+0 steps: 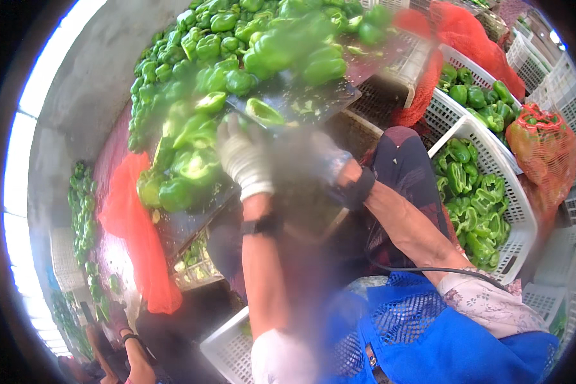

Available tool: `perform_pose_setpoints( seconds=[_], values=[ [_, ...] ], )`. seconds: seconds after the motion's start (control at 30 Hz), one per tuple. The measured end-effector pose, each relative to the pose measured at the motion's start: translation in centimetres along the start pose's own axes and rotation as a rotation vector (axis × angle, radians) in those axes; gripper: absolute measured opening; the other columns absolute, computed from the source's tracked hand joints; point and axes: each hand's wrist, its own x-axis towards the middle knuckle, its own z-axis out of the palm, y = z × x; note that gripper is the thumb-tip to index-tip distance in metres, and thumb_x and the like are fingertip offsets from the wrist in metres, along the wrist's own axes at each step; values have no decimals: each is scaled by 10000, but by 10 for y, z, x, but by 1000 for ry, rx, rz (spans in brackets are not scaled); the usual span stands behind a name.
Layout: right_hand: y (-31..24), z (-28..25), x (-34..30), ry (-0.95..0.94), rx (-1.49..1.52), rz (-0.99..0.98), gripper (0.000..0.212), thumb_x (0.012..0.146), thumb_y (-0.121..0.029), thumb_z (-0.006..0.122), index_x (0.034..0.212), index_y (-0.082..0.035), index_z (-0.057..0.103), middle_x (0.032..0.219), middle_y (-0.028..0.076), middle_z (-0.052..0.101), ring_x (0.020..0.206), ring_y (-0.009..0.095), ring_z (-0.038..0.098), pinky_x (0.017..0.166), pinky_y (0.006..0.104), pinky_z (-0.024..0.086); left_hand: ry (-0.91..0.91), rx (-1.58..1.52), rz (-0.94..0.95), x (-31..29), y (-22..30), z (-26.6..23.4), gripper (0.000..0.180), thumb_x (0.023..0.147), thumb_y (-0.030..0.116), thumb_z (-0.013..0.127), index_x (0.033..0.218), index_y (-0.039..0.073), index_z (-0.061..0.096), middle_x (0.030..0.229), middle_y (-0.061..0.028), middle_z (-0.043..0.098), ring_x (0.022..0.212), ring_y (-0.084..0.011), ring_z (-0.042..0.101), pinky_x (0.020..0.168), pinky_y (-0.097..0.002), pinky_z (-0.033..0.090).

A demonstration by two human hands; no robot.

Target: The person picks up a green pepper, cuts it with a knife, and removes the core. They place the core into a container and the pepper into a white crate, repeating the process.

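My left hand [243,157], in a white work glove with a dark wristband, reaches up to the near edge of a dark cutting board [313,102]. Its fingertips lie just below a cut green pepper half [262,112] on that board. Whether the fingers grip anything is hidden by blur. My right hand [326,160], also gloved with a dark wrist strap, is smeared by motion just right of the left hand, and what it holds cannot be made out. A big heap of whole green peppers [237,45] surrounds the board at top and left.
White plastic crates [515,211] with cut green peppers stand at right, beside red mesh bags [544,150]. A red mesh bag [137,237] hangs at left. Another white crate [227,349] sits below. Another person's hand [134,355] shows at bottom left. My blue mesh apron [429,333] fills the lower right.
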Motion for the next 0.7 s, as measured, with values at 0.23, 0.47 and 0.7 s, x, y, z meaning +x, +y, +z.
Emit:
perform_pose_setpoints(
  seconds=[0.23, 0.47, 0.7],
  values=[
    [-116, -75, -12, 327, 48, 175, 432, 938, -115, 576, 1365, -74, 525, 935, -15, 632, 707, 26, 536, 605, 165, 455, 6, 387, 73, 4, -55, 5, 284, 838, 195, 545, 1060, 45, 643, 1211, -170, 581, 1040, -387, 562, 893, -469, 486],
    [-114, -112, -30, 498, 149, 484, 404, 917, -91, 611, 1320, -114, 586, 810, -42, 608, 530, 6, 465, 497, 181, 408, -129, 282, 37, 54, -20, 34, 263, 848, 266, 567, 903, 35, 681, 996, -178, 638, 938, -347, 599, 828, -450, 484],
    [-95, -118, -39, 440, 140, 475, 439, 896, -46, 623, 1330, -81, 570, 912, -41, 611, 579, 2, 479, 504, 175, 407, -223, 222, -101, 120, -24, 99, 527, 822, 379, 626, 1211, 27, 580, 1200, -219, 584, 1145, -362, 547, 981, -438, 430]
  ],
)
